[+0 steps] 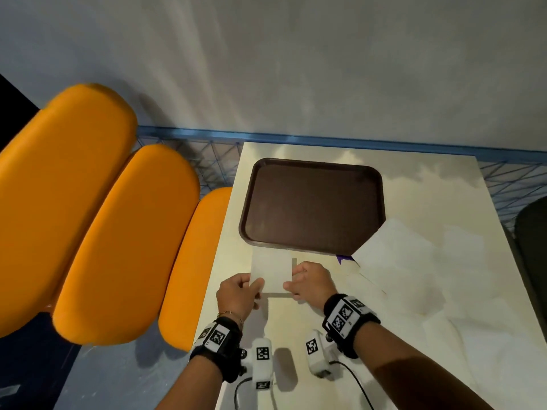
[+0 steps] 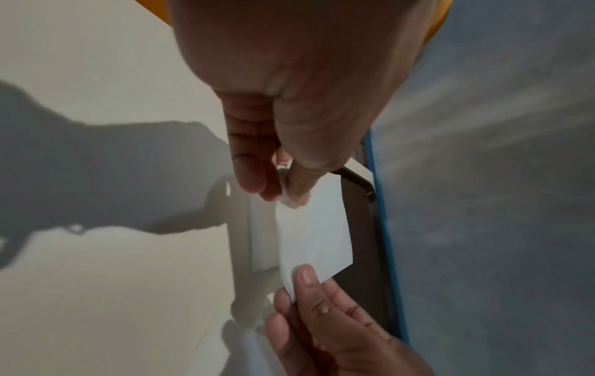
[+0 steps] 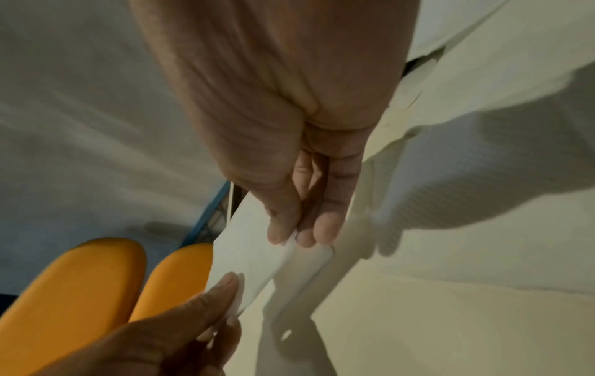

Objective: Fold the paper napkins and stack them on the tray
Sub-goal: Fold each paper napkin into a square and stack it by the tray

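Observation:
A folded white napkin (image 1: 271, 272) hangs just above the table, in front of the brown tray (image 1: 313, 164). My left hand (image 1: 241, 291) pinches its near left corner between thumb and fingers. My right hand (image 1: 307, 281) pinches the near right corner. In the left wrist view the napkin (image 2: 317, 229) stretches between the left hand (image 2: 286, 188) and the right hand (image 2: 309, 285), with the tray (image 2: 364, 229) behind it. The right wrist view shows the napkin (image 3: 254, 251) edge-on, held by the right hand (image 3: 296, 234) and the left hand (image 3: 231, 292). The tray holds nothing.
Unfolded white napkins (image 1: 414, 270) lie spread over the right part of the pale table (image 1: 236, 261), one overlapping the tray's near right corner. Orange seat cushions (image 1: 88, 217) stand left of the table. A blue wire rack (image 1: 207, 152) runs along the wall behind.

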